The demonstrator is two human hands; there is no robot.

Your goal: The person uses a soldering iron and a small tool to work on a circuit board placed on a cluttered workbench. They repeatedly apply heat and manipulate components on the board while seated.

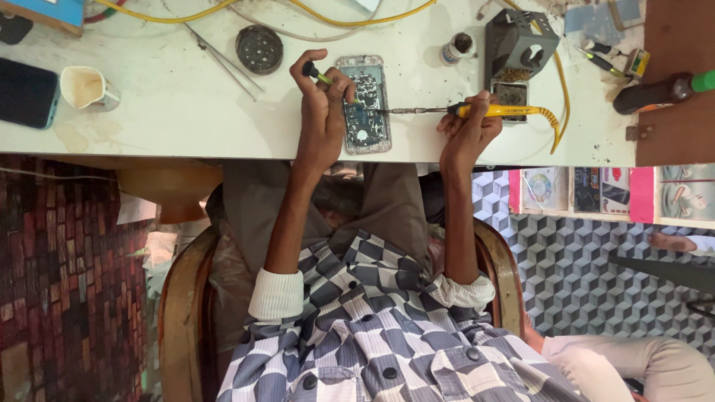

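Note:
An opened phone (366,112) with its circuit board exposed lies on the white table (186,112) near the front edge. My left hand (322,112) rests at the phone's left side and grips a small tool with a green and black handle (316,73), its tip over the board. My right hand (465,130) holds a yellow-handled soldering iron (506,112) lying level, and its metal tip points left and reaches the phone's right edge. A yellow cable runs from the iron's handle.
A black soldering iron stand (518,45) and a small bottle (456,48) sit behind the phone. A round dark tin (259,48), tweezers (227,63), a white cup (86,88) and a dark phone (26,93) lie left. A green-tipped tool (659,91) lies right. Another person's leg (633,365) shows bottom right.

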